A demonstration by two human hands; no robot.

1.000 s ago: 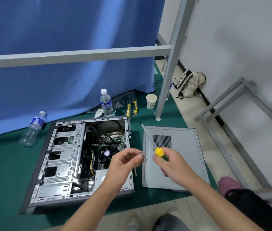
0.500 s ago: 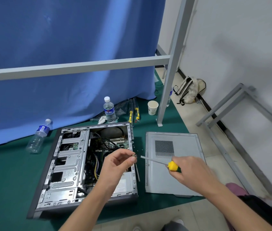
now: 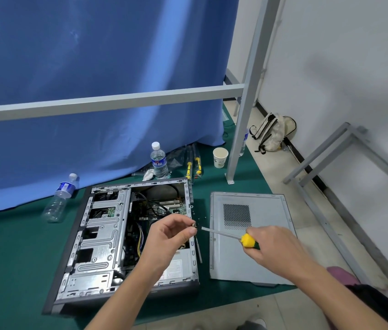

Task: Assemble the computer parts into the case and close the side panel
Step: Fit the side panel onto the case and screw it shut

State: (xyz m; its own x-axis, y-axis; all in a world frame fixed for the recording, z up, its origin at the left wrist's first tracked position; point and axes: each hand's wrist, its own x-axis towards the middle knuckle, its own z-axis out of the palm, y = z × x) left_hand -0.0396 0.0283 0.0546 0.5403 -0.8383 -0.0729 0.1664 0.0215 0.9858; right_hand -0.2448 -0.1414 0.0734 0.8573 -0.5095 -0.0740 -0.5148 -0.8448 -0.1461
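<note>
- I see a dark green mat covering the floor, with pale tile at its 3 o'clock edge and along the bottom of view; a blue curtain hangs at 12 o'clock behind a grey metal rail and post.
- The open computer case lies on its side on the mat, interior facing up, at about 7 o'clock from centre view. Its side panel lies flat just beside it at 3 o'clock, apart from the case, vent grid facing up.
- My left hand hovers over the case's 3 o'clock edge, thumb and forefinger pinching a small screw.
- My right hand is over the panel, fingers curled round the yellow handle of a screwdriver; its shaft points toward 9 o'clock, tip just beside the screw. I cannot tell whether they touch.
- A few tiny loose screws lie on the mat in the gap between case and panel.
- Beyond the case at 12 o'clock: an upright water bottle, two yellow-handled tools and a paper cup. A second bottle lies tilted at 10 o'clock.
- At 2 o'clock a pale backpack leans on the white wall; a grey metal frame lies along it at 3 o'clock, near the panel's far edge.
</note>
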